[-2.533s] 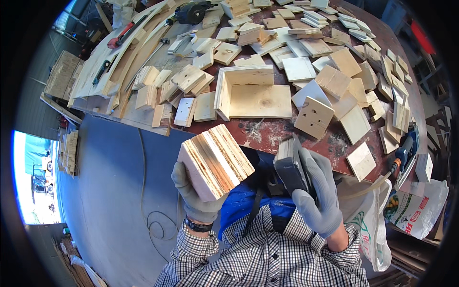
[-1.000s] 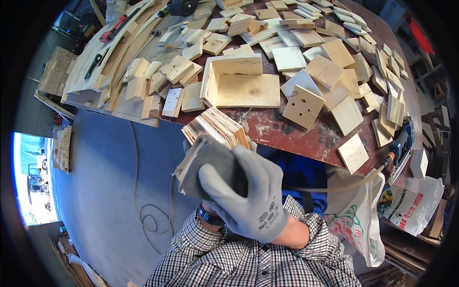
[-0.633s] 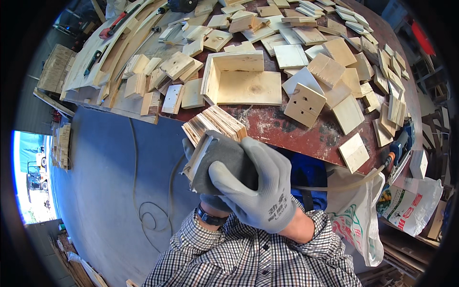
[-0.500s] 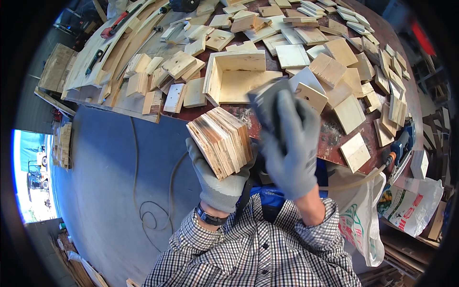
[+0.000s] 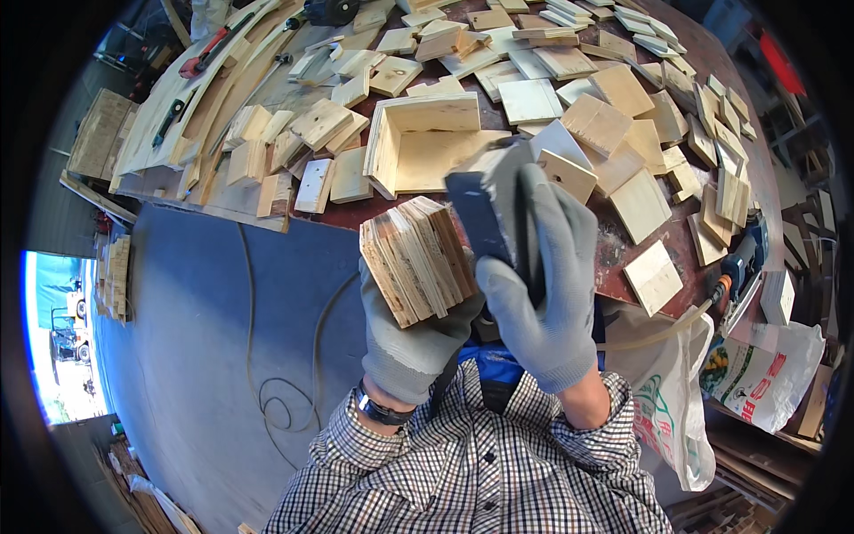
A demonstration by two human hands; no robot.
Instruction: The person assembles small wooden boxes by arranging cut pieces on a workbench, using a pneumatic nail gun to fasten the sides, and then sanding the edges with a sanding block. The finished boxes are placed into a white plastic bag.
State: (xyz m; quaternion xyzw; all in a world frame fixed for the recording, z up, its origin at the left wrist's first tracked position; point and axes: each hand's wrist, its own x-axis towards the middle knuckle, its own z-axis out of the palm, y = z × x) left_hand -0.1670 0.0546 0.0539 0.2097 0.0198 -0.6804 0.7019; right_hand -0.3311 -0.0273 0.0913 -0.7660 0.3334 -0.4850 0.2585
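Observation:
My left hand (image 5: 409,347), in a grey glove, is closed around a stack of small plywood pieces (image 5: 416,262), their layered edges turned upward. Close by on the right, my gloved right hand (image 5: 551,294) grips a dark sanding block (image 5: 487,214) with a flat black face. The block is held up beside the stack, and a narrow gap seems to part them. Beyond both hands, an open-sided wooden box (image 5: 436,147) sits on the dark red table (image 5: 614,258).
Many loose plywood pieces (image 5: 596,125) cover the table. Long curved boards (image 5: 178,133) with hand tools lie at the left. A nail gun (image 5: 745,258) with a hose rests at the right edge, above white plastic bags (image 5: 667,392). A cable (image 5: 318,356) loops over the floor.
The sanding block has turned and moved slightly left, nearer the stack. My left hand has tilted the stack of plywood pieces and shifted it a little right.

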